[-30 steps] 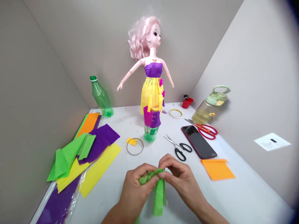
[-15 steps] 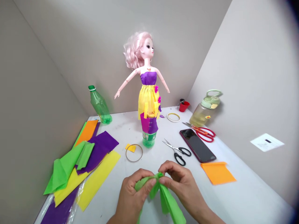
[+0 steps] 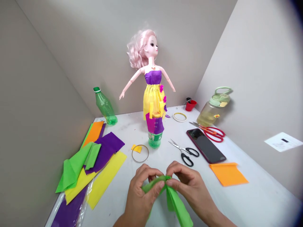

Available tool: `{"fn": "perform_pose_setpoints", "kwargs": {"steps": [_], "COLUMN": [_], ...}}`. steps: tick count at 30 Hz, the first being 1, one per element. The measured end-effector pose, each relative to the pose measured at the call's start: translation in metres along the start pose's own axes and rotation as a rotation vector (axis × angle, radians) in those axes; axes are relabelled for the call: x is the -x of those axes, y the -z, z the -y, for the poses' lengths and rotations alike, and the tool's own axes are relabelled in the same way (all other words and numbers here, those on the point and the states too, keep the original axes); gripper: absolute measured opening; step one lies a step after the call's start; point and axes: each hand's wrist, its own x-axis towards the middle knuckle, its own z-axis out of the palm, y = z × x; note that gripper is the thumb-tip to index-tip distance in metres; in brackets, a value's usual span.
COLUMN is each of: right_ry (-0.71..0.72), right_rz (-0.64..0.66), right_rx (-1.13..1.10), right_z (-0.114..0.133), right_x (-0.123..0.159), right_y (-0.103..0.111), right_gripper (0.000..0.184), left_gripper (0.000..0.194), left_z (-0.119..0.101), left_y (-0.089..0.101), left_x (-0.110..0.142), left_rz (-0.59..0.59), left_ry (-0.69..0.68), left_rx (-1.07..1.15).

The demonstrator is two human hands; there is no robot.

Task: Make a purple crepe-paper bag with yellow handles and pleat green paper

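Observation:
Between my two hands hangs a strip of green crepe paper (image 3: 177, 201), gathered into a small bunch at its top edge. My left hand (image 3: 144, 192) pinches the paper between thumb and fingers just left of the bunch. Close beside it, my right hand (image 3: 189, 186) grips the bunched part with thumb and forefinger. The paper's lower folds drop below the hands, partly hidden by the left one. Ahead stands a pink-haired doll (image 3: 152, 74) in a purple top and yellow skirt, above a green bottle base (image 3: 155, 138) wrapped in purple and magenta.
Black-handled scissors (image 3: 186, 153), a phone (image 3: 205, 145) and an orange sheet (image 3: 228, 174) lie at right, with red-handled scissors (image 3: 214, 134) and a water bottle (image 3: 214, 107) behind. Colored sheets (image 3: 106, 179) are piled at left near a green bottle (image 3: 105, 107). A thin ring (image 3: 140, 161) lies in front.
The whole scene has shifted slightly right in view as the head turned a little. Both hands keep their pinch on the green paper, with only small finger movement.

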Motion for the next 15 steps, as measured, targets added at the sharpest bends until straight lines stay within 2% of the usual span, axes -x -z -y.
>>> {"fn": "perform_pose_setpoints", "kwargs": {"steps": [4, 9, 15], "right_ry": [0.026, 0.026, 0.016], "right_rz": [0.006, 0.009, 0.044], "right_rx": [0.011, 0.013, 0.032], "right_z": [0.002, 0.005, 0.005], "right_x": [0.0, -0.001, 0.0], "right_y": [-0.001, -0.001, 0.001], "right_gripper": [0.008, 0.008, 0.006], "left_gripper": [0.018, 0.02, 0.022], "left_z": [0.003, -0.004, -0.007], "left_y": [-0.002, -0.003, 0.002], "left_x": [0.003, 0.003, 0.0], "left_rz": [-0.011, -0.043, 0.023], "left_ry": [-0.009, 0.091, 0.109], "left_rx": [0.012, 0.045, 0.042]}}
